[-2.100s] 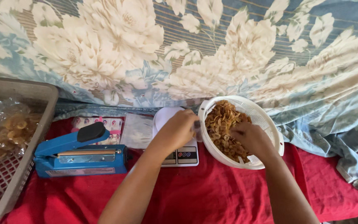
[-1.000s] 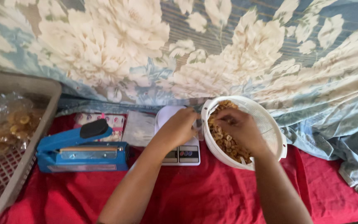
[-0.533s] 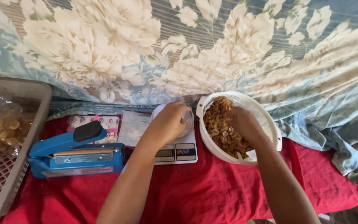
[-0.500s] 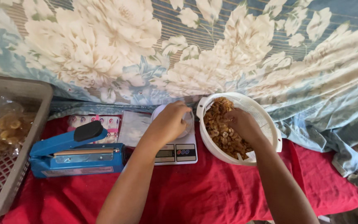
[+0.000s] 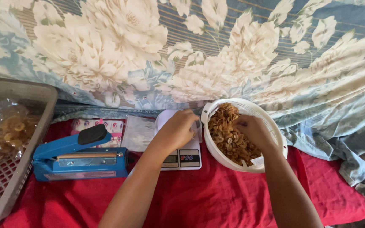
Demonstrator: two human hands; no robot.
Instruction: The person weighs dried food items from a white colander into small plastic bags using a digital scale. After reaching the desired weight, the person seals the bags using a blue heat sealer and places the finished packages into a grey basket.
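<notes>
A white plastic basket [image 5: 276, 134] full of brown fried chips [image 5: 227, 137] stands on the red cloth. My right hand [image 5: 254, 130] is inside it, fingers curled around a pinch of chips near the top. To the left of the basket sits a small white digital scale [image 5: 183, 158]. My left hand [image 5: 177, 130] rests over the scale's platter, fingers closed on the edge of a clear plastic bag [image 5: 197, 127], which is mostly hidden under the hand.
A blue heat sealer [image 5: 79, 159] lies to the left of the scale, with flat clear bags [image 5: 138, 133] behind it. A grey crate [image 5: 34, 135] at far left holds bagged chips [image 5: 3, 131]. A floral cloth [image 5: 191, 50] hangs behind, and a red cloth [image 5: 216, 198] covers the surface.
My right hand has moved from the middle of the basket up toward its near-left part, closing on chips. My left hand has stayed over the scale.
</notes>
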